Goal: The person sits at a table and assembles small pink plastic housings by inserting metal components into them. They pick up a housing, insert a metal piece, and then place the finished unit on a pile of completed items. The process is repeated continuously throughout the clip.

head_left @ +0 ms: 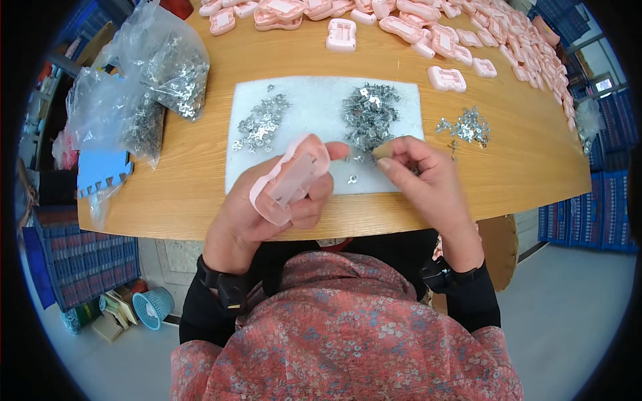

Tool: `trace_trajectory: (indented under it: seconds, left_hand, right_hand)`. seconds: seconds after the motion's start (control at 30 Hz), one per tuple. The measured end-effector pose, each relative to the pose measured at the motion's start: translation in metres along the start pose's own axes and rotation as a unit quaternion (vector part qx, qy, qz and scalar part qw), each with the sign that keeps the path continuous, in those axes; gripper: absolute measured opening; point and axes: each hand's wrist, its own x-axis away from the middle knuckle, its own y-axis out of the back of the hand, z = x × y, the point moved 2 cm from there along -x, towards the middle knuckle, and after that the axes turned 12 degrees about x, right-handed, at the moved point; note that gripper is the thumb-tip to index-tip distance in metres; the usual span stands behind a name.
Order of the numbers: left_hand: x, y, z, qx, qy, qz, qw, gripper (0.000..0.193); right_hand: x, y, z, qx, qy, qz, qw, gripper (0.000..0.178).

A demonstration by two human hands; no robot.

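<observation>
My left hand [251,207] grips a pale pink plastic housing [294,180], tilted with its hollow side toward me. A small metal piece seems to sit inside its upper end. My right hand [428,177] pinches thumb and forefinger together at the lower edge of a dark heap of small metal clips [370,117]; whatever lies between the fingertips is too small to make out. A tan cover shows on the forefinger's tip. Both hands are over a white foam mat [314,100]. A looser heap of flat silvery metal pieces [262,123] lies on the mat's left side.
Clear plastic bags of metal parts [177,73] stand at the left beside a blue foam tile [100,172]. Many pink housings [441,40] cover the table's far side and right. More metal pieces [471,127] lie right of the mat. The wooden table [528,167] has a curved edge.
</observation>
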Motion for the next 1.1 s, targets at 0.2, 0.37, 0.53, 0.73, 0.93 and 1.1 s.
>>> trace_trajectory:
  seconds: [0.2,0.37,0.53,0.73,0.93,1.1]
  left_hand:
    - [0.008,0.004,-0.011,-0.039,-0.104,-0.010,0.994,0.050]
    - [0.010,0.014,-0.015,-0.009,-0.148,-0.056,0.987,0.050]
    - [0.009,-0.003,-0.006,-0.049,-0.173,-0.103,0.978,0.047]
    - [0.004,-0.002,-0.002,-0.112,-0.151,-0.086,0.978,0.047]
    - [0.017,0.001,-0.013,-0.087,-0.198,-0.110,0.970,0.047]
    - [0.027,0.003,-0.016,-0.097,-0.203,-0.107,0.968,0.047]
  right_hand:
    - [0.001,-0.021,0.015,0.224,0.111,0.005,0.968,0.014]
    - [-0.003,-0.025,0.006,0.271,0.137,0.009,0.953,0.012]
    - [-0.005,-0.020,0.019,0.172,0.110,-0.024,0.979,0.011]
    - [-0.010,-0.016,0.031,0.168,0.162,-0.083,0.969,0.012]
    - [-0.003,-0.021,0.014,0.310,0.173,-0.035,0.934,0.013]
    - [-0.005,-0.028,0.017,0.261,0.138,-0.017,0.955,0.012]
